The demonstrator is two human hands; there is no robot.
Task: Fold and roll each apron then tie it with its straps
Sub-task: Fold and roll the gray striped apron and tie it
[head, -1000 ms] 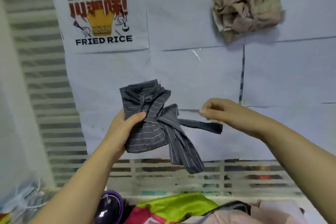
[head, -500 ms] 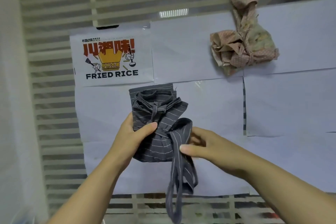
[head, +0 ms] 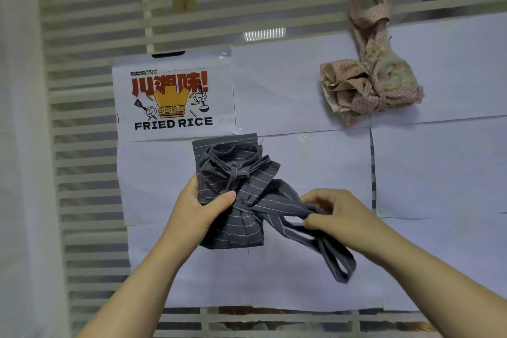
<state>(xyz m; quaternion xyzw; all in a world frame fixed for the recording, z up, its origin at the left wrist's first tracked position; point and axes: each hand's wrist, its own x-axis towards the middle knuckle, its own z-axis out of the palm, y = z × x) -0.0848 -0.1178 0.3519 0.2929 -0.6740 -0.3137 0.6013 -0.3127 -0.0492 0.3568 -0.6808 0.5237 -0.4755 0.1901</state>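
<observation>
White paper sheets [head: 301, 85] cover the slatted wall. Below the fried rice poster [head: 172, 99], your left hand [head: 197, 208] grips the rolled grey pinstriped apron [head: 233, 217]; your right hand [head: 337, 217] pinches its strap [head: 277, 203]. Upper right hangs a tied pink dotted apron [head: 370, 88].

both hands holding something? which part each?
Yes. The left hand grips the rolled grey striped apron around its middle; the right hand pinches the apron's strap beside the roll.
</observation>
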